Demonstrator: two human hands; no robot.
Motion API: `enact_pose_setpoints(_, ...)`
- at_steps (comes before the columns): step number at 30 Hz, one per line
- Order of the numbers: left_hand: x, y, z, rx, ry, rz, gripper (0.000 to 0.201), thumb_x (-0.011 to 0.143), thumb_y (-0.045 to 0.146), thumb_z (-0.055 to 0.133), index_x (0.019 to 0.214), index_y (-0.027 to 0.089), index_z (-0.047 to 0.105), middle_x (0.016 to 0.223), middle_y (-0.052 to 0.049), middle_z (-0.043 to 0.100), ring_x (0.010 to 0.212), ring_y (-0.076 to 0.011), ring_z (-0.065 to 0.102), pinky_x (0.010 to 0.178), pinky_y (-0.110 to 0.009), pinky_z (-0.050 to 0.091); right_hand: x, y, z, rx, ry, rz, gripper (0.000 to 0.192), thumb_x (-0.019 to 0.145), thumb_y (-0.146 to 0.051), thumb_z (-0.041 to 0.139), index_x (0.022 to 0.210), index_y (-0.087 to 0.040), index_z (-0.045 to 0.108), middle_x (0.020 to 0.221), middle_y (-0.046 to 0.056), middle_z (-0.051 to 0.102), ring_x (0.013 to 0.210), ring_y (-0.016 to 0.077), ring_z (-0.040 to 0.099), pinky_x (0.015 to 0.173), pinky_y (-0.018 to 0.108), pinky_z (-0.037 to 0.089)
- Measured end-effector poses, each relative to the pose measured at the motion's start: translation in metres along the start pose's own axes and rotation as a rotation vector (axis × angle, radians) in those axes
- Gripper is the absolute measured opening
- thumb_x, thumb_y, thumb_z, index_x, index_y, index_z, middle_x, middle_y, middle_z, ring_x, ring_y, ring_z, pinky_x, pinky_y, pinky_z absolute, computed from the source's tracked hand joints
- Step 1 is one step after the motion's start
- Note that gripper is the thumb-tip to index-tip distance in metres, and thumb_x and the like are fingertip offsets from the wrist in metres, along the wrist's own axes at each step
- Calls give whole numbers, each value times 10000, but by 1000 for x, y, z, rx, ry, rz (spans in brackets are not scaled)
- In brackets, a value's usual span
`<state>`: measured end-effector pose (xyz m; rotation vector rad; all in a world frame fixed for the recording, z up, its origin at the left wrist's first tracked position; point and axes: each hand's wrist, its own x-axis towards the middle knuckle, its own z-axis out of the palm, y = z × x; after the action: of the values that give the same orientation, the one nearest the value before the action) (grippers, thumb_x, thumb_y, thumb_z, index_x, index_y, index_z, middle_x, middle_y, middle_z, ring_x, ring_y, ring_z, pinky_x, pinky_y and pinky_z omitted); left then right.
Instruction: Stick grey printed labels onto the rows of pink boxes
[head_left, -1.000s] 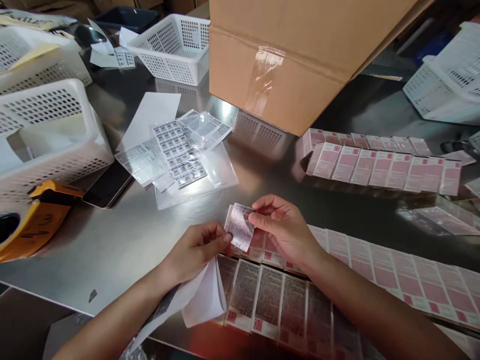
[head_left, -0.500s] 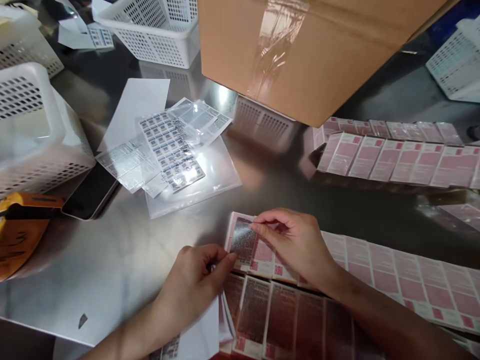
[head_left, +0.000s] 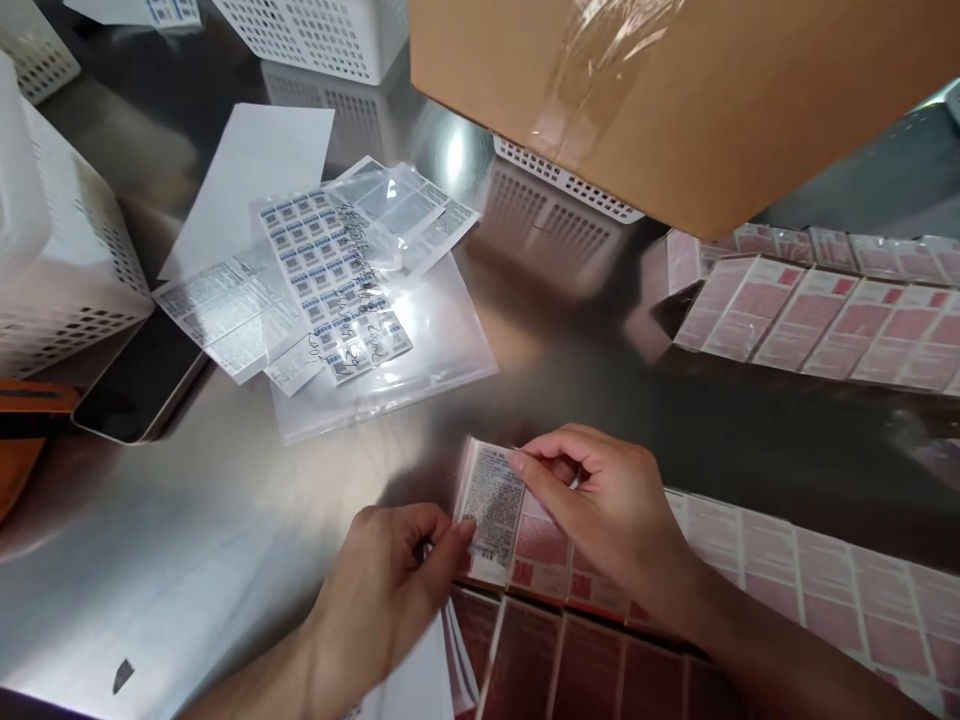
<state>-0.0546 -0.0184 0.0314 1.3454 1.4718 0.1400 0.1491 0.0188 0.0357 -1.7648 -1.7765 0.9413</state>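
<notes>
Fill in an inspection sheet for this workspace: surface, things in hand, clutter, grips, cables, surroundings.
Surface: shiny metal table, small dark scrap at lower left.
Things in hand: printed label over the end of a row of pink boxes.
Clutter: printed sheets, clear plastic bag, phone, orange object cut off by the frame.
Grips: left grip pinches the label's left edge; right grip, its upper right corner.
Cables: nothing seen.
Surroundings: white baskets; cardboard box.

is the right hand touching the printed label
Touching: the head view shows the right hand meeting the printed label, thumb tip at its upper right corner.
</notes>
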Motion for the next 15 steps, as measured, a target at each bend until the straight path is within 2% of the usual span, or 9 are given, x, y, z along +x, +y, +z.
enact_pose_setpoints(15,4,3,3,2,41,31,473,878,476,503,523,165,538,469,41,369,466,-77,269,435,-222,200,-1,2,3,-81,32,-45,160,871,-332,649,754,-238,707,675,-21,667,588,126,601,589,247,449)
